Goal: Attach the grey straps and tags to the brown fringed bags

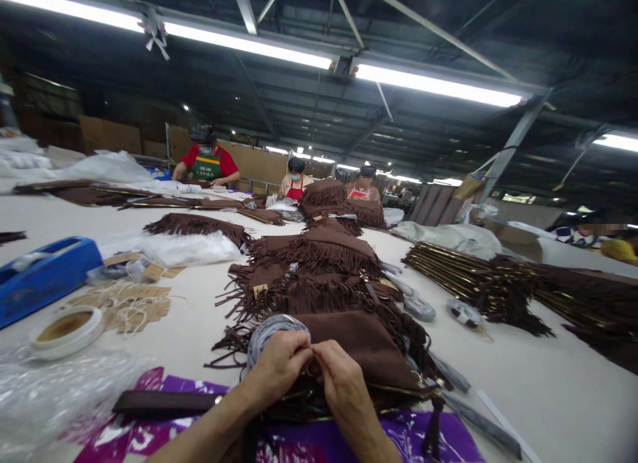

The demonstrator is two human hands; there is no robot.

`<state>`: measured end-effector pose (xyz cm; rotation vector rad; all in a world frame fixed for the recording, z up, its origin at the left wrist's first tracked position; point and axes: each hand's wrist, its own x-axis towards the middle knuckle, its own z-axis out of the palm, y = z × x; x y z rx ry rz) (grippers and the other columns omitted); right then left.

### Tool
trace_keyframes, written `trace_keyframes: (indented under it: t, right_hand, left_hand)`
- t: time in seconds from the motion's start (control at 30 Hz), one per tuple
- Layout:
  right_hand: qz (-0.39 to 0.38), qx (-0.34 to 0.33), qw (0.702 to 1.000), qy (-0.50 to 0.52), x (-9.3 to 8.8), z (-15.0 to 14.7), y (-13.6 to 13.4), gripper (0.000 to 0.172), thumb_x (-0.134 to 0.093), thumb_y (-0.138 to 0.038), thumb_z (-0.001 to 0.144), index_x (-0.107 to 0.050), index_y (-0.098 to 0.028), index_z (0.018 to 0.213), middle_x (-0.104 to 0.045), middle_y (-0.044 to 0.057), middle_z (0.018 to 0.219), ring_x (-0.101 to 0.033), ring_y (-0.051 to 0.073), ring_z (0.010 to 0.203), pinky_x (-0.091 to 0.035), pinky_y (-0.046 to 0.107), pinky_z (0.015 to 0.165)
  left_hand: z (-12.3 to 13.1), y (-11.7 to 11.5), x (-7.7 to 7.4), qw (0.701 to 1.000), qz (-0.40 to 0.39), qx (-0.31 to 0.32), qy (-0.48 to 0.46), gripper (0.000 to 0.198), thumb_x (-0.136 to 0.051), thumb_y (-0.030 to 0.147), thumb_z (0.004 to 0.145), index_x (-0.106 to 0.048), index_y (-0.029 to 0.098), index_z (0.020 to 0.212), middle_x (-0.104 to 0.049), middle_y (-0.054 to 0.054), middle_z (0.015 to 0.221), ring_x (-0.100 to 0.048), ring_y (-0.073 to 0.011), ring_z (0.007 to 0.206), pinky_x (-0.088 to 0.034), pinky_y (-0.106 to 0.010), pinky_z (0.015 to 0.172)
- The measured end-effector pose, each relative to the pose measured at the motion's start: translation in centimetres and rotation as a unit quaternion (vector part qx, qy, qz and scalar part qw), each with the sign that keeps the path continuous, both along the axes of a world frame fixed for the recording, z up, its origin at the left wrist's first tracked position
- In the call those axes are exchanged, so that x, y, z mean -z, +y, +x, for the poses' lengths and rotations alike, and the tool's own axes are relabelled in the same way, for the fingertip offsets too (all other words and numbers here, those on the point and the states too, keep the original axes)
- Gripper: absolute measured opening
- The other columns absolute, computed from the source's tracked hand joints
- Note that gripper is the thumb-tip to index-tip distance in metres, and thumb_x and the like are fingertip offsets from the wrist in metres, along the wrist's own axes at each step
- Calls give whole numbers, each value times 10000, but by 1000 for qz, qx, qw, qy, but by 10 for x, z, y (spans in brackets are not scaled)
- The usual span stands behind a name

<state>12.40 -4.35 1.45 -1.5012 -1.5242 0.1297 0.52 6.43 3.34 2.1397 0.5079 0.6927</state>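
Brown bag lies at our left hand and right hand; fingertips pressed together, pinched item unclear; lettering on green apron unreadable.

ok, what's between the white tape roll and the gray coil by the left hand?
Head view: strung tan tags beside the roll, then bare tabletop, then brown fringe reaching to the coil.

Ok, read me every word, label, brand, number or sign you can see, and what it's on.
No text reads clearly.
Green apron: lettering, too small and blurred to read.
Tan tags: no readable print.
Nearest brown bag: no readable text.
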Motion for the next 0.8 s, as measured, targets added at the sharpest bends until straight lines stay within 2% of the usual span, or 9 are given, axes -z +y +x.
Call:
trace_keyframes:
  t: [0.1, 0.2, 0.3, 0.4, 0.5, 0.53, 0.6, 0.7, 0.8]
  right_hand:
    - [19, 1, 1000, 16, -5, 3, -11, 338, -415, -197, 948, -650, -244, 1186, -655, 81, 1067, -627, 208, 942, -515, 293, 811]
    - [38, 73, 996, 29, -22, 6, -12, 296, -436, -249, 951, -668, -231, 1134, -670, 86, 1088, -622, 226, 1001, -490, 314, 882]
    - [-67, 100, 991, -52, -46, 2, 8, 298, -401, -251, 954, -686, -212, 1027, -696, 88, 1029, -634, 225, 975, -465, 318, 887]
    - [-183, 86, 973, -115, -61, -7, 44, 192, -561, -290, 874, -703, -186, 949, -723, 112, 951, -656, 271, 936, -472, 349, 829]
    - [-209, 73, 969, -110, -67, -13, 72, 171, -752, -167, 640, -705, -167, 804, -730, 111, 833, -666, 304, 860, -473, 350, 742]
    - [-207, 65, 971, -105, -69, -14, 76, 188, -742, -111, 607, -699, -173, 780, -729, 92, 824, -665, 288, 855, -468, 334, 740]
    - [-184, 42, 978, -87, -74, -11, 71, 206, -686, -74, 634, -692, -195, 801, -726, 39, 844, -654, 227, 852, -455, 284, 746]
    - [-135, 8, 990, -36, -80, -1, 37, 167, -653, -162, 718, -656, -201, 881, -686, -21, 825, -618, 161, 785, -445, 224, 694]
    - [-69, -46, 989, 126, -73, 10, -15, 201, -704, -238, 707, -590, -195, 866, -628, -27, 824, -570, 150, 748, -438, 217, 642]
  left_hand:
    - [-3, 2, -9, 998, -40, 35, -18, 177, -515, 264, 798, -567, 177, 652, -538, 16, 624, -481, -131, 616, -359, -222, 586]
    - [-14, 6, -24, 993, -89, 34, -68, 192, -498, 312, 826, -626, 170, 819, -556, 20, 672, -481, -118, 591, -379, -213, 564]
    - [-31, 7, -38, 992, -92, 21, -86, 222, -476, 330, 854, -613, 161, 814, -535, 28, 625, -454, -109, 534, -366, -216, 530]
    - [-49, -4, -44, 998, 28, 49, 16, 195, -478, 233, 860, -617, 168, 740, -583, 8, 648, -514, -130, 600, -397, -239, 607]
    - [-58, -24, -34, 970, 176, 33, 164, 117, -520, 125, 809, -624, 175, 790, -654, -39, 820, -584, -194, 773, -433, -292, 713]
    - [-59, -31, -28, 957, 210, 13, 200, 110, -542, 109, 787, -620, 177, 823, -658, -56, 893, -589, -218, 834, -444, -315, 742]
    - [-59, -40, -16, 937, 257, -27, 235, 154, -570, 99, 767, -609, 184, 890, -639, -78, 1013, -575, -255, 936, -459, -358, 794]
    - [-55, -44, 0, 923, 311, -46, 220, 239, -548, 85, 784, -592, 195, 992, -604, -86, 1128, -541, -281, 1039, -455, -411, 879]
    - [-50, -35, 9, 912, 351, -18, 214, 305, -464, 66, 839, -560, 190, 1101, -611, -97, 1138, -562, -260, 1019, -463, -395, 890]
